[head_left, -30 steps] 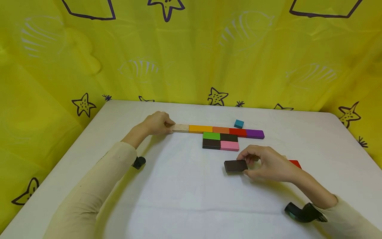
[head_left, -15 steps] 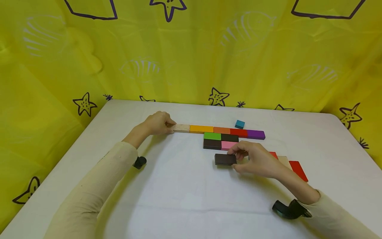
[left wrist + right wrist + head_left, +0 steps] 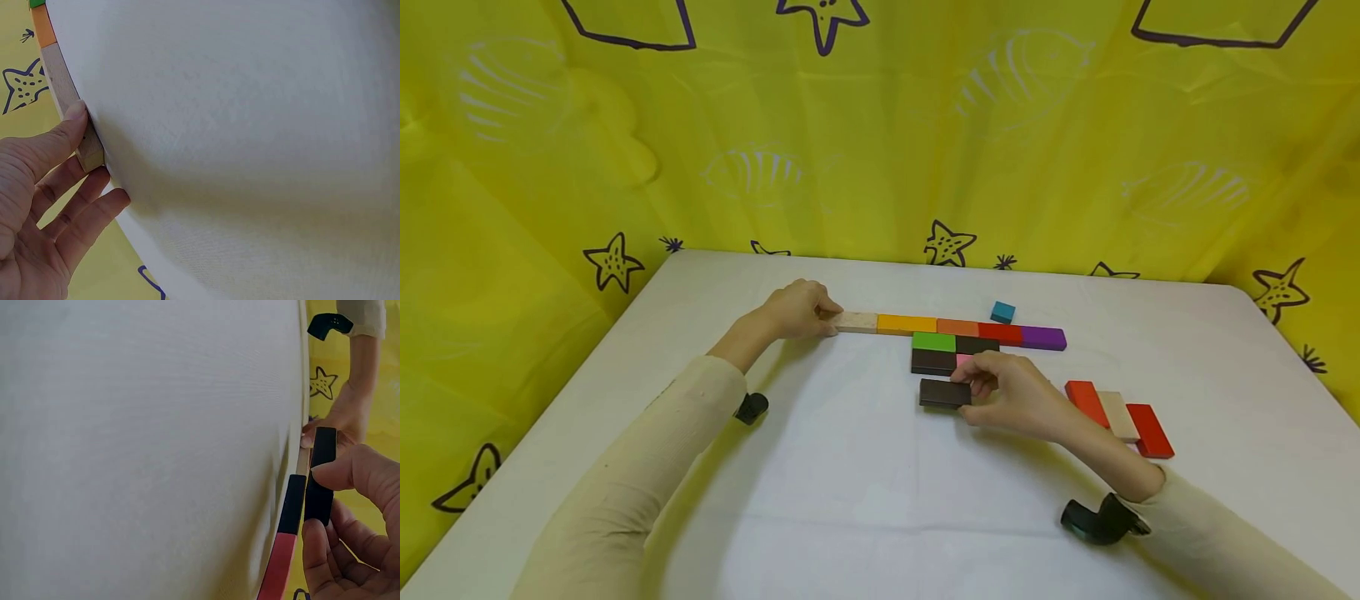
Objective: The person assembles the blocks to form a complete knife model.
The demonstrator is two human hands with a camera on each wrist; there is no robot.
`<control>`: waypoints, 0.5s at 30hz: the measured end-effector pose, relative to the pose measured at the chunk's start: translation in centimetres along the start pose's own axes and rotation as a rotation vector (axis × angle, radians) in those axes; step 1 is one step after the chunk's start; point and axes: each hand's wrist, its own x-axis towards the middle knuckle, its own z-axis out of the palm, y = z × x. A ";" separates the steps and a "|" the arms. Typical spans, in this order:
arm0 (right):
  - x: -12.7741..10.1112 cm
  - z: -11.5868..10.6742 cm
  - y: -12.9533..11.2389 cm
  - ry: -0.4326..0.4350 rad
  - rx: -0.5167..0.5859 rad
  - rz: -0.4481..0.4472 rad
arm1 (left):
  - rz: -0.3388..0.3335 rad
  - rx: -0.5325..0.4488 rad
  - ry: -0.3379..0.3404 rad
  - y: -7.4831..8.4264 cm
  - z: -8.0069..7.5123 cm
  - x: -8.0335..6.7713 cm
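Observation:
At the left end of a row of blocks, my left hand (image 3: 797, 310) pinches a plain wooden block (image 3: 857, 322), thumb on one side and fingers on the other in the left wrist view. Yellow (image 3: 907, 324), orange (image 3: 957, 327), red (image 3: 1000, 334) and purple (image 3: 1043, 337) blocks continue the row rightward. Against its near side sit a green block (image 3: 934, 342) and dark blocks (image 3: 933, 362), plus a pink block (image 3: 278, 565) partly hidden by my right hand in the head view. My right hand (image 3: 1015, 396) holds another dark brown block (image 3: 943, 393) by its right end, just in front of these.
A small blue block (image 3: 1003, 312) lies behind the row. To the right, two red blocks (image 3: 1154, 431) flank a plain wooden block (image 3: 1117, 416) on the white tabletop (image 3: 850, 483). A yellow patterned curtain (image 3: 880, 125) hangs along the table's back edge.
My right hand has moved left and slightly away from me with the dark brown block, uncovering the red and plain blocks at right. The left hand stays at the wooden block.

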 end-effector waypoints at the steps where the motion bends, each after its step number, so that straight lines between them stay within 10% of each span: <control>1: 0.1 0.1 0.0 0.000 -0.002 0.003 | 0.000 0.000 -0.001 0.0 0.0 0.0; 15: 1.4 0.6 -0.2 -0.006 -0.041 0.044 | -0.006 0.000 -0.013 0.1 -0.1 0.0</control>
